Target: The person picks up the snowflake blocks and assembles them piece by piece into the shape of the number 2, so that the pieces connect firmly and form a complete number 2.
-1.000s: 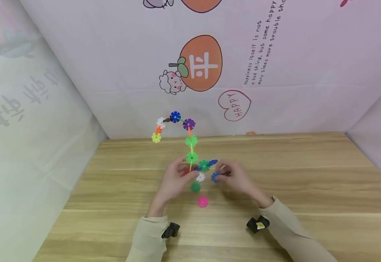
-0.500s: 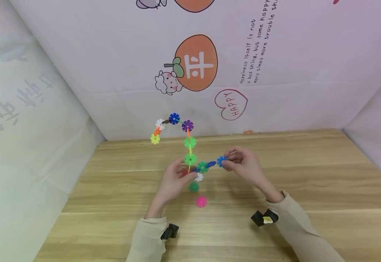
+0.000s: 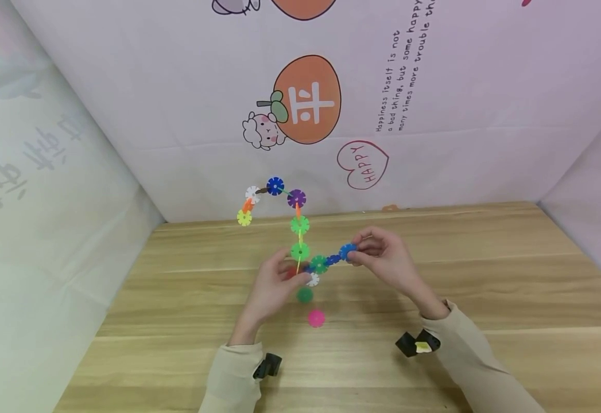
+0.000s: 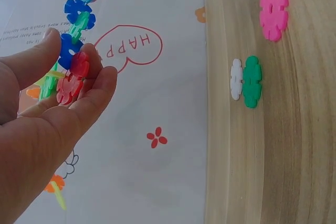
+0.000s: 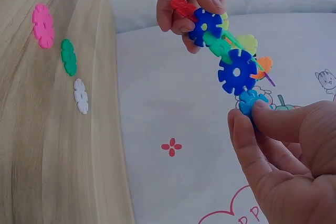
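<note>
My left hand (image 3: pixel 276 284) grips a chain of notched plastic discs at a red disc (image 4: pixel 72 80), holding it above the table. From there one part curves up and left through a green disc (image 3: pixel 300 252), a purple disc (image 3: pixel 297 199) and others to a yellow disc (image 3: pixel 244 218). The other part runs right through a green disc (image 3: pixel 319 264) to a dark blue disc (image 5: pixel 237 72). Between thumb and fingers my right hand (image 3: pixel 385 255) pinches a light blue disc (image 5: pixel 252 102), whose edge meets that dark blue disc in the right wrist view.
Loose on the wooden table (image 3: pixel 176 344) lie a pink disc (image 3: pixel 316 318), a green disc (image 3: pixel 305 295) and a white disc (image 3: pixel 313 279), in a row below the chain. A printed cloth (image 3: pixel 434 160) hangs behind the table's far edge.
My right hand has moved up and to the right with the light blue disc, then slightly left to meet the chain's dark blue end. The left hand has stayed nearly still.
</note>
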Action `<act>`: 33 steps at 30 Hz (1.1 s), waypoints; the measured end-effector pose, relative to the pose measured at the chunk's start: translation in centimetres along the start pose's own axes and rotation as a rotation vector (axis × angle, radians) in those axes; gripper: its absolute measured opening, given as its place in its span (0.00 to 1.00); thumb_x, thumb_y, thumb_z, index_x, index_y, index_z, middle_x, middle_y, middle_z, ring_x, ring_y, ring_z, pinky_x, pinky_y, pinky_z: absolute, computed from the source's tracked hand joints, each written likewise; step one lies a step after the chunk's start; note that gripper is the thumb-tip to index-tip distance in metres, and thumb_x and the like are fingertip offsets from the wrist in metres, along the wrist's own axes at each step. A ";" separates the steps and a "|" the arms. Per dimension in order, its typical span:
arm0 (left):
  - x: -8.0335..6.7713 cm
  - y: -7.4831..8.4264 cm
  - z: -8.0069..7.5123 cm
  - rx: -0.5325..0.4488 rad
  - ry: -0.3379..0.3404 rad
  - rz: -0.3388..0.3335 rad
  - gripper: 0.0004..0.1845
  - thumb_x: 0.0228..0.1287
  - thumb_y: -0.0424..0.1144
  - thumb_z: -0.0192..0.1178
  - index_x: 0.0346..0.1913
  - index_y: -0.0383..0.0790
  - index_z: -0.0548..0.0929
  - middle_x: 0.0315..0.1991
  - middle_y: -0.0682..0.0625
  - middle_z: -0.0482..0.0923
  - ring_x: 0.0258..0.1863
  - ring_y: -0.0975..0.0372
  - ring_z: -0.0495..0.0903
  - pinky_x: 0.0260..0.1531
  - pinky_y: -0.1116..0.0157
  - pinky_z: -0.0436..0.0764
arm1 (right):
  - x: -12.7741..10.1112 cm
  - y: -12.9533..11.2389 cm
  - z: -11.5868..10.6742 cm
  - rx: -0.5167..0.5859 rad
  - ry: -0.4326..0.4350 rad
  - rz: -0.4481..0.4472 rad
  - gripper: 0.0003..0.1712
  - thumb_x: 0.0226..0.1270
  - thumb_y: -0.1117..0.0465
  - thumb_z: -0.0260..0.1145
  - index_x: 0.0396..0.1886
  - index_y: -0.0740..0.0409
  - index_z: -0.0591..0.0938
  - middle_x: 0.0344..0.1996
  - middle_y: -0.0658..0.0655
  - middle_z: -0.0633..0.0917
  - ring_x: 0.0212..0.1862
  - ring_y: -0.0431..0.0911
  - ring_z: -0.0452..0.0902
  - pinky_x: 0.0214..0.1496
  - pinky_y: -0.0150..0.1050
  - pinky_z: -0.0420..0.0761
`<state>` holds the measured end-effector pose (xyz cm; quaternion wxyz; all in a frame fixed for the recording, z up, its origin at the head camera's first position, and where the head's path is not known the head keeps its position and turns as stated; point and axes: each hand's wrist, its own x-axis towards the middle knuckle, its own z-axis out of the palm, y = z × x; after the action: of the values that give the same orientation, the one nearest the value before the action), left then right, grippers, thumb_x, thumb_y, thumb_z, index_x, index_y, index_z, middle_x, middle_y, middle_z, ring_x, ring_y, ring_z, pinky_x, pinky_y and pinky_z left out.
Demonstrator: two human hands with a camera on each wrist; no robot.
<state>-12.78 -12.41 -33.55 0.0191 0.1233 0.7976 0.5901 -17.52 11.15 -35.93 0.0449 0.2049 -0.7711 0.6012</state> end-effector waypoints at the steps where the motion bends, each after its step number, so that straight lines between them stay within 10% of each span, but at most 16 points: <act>1: 0.1 -0.5 0.0 -0.004 -0.001 0.000 0.15 0.61 0.25 0.62 0.51 0.33 0.77 0.52 0.36 0.78 0.53 0.46 0.79 0.54 0.49 0.76 | 0.0 0.0 0.0 0.003 -0.005 -0.009 0.09 0.57 0.78 0.67 0.36 0.68 0.77 0.30 0.65 0.86 0.30 0.43 0.85 0.33 0.39 0.85; 11: 1.0 -3.3 0.3 -0.075 -0.001 0.054 0.15 0.61 0.28 0.63 0.51 0.37 0.78 0.51 0.41 0.80 0.51 0.52 0.81 0.51 0.56 0.80 | -0.1 -0.1 0.8 0.001 0.023 -0.110 0.08 0.55 0.78 0.68 0.33 0.68 0.79 0.26 0.64 0.86 0.27 0.46 0.84 0.30 0.37 0.84; 33: 1.0 -3.2 0.0 -0.117 0.023 0.051 0.18 0.60 0.27 0.63 0.54 0.38 0.77 0.51 0.41 0.80 0.52 0.52 0.81 0.52 0.56 0.79 | -0.1 0.0 0.9 0.015 0.116 -0.124 0.07 0.61 0.74 0.66 0.39 0.68 0.80 0.36 0.66 0.85 0.38 0.42 0.83 0.38 0.33 0.84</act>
<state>-14.34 -13.02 -36.48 0.0020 0.1353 0.7585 0.6375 -17.22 10.35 -36.21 0.1251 0.2173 -0.7485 0.6140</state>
